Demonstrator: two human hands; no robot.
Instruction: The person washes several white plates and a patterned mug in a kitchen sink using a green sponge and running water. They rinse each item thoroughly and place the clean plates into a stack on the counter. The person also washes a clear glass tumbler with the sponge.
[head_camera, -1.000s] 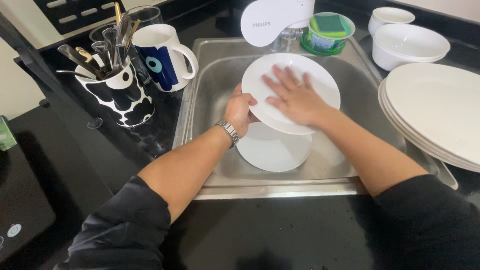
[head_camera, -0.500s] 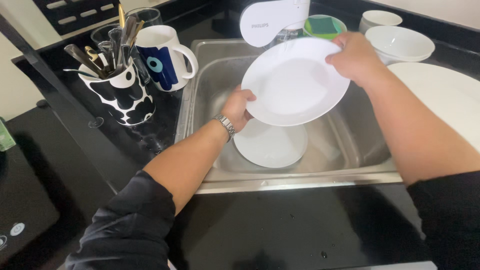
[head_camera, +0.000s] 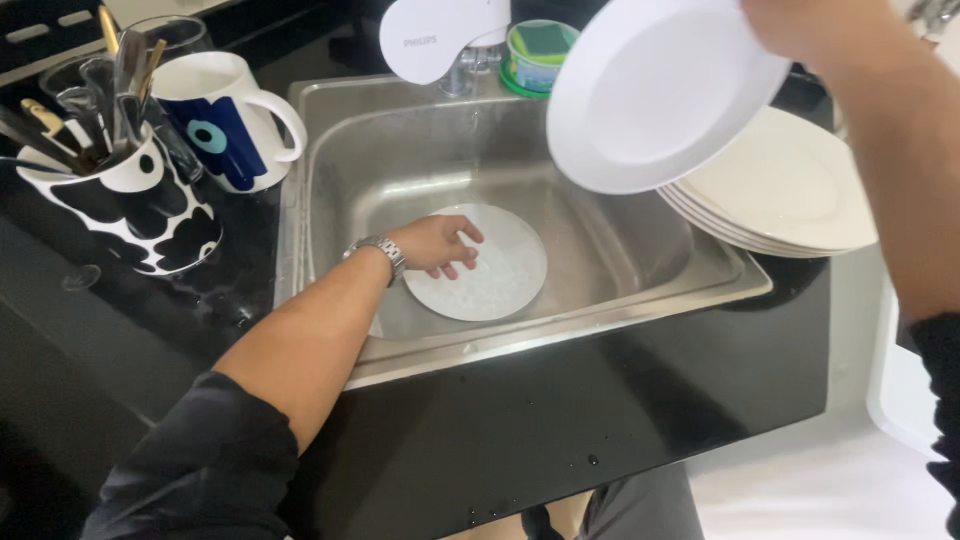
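Currently: right hand (head_camera: 810, 25) grips white plate (head_camera: 655, 95) by its rim, tilted above plate stack (head_camera: 790, 195); left hand (head_camera: 435, 245) rests open-fingered on small plate (head_camera: 495, 275) in sink (head_camera: 620, 250); risk: wet rim slipping, plate chipping the stack.

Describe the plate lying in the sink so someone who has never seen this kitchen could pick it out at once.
Start at the steel sink set in the black counter. Flat on its floor lies a small round plate, with the left hand resting on its left edge. Unlike the large white plate held up by the right hand and the stack of plates on the right, it is smaller and speckled with water.
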